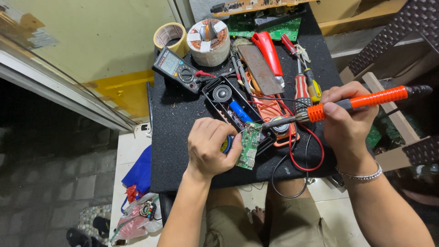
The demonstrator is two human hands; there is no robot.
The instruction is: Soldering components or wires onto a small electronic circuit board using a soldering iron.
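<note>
Basically a soldering setup seen from above. Right hand [345,121] is clenched around the orange handle of a soldering iron [356,103]; left hand [211,146] pinches a small green circuit board [249,145] by its left edge, with a blue-and-yellow round thing, probably a solder spool, tucked under the fingers, hard to tell.

Iron: long axis runs nearly level across the view, cord end off to the right, metal tip pointing left and slightly down toward the board's upper edge. Tip looks just above or touching the board, can't tell which. Likely light, rigid, and the metal end hot, so the ribbed orange handle behind the guard is the only safe place for the grip.

Board: thin, stiff, light, fragile at the joints and thin wires; best held by bare edges, as now. It's tilted up off the black mat, long axis roughly top to bottom in view, leaning slightly right at the top. It sits just in front of an open black speaker case [228,103] with red wires [307,155] trailing right.

Table [183,151] also carries a multimeter [178,69], tape roll [170,36], copper coil [209,40], screwdrivers [302,87].
</note>
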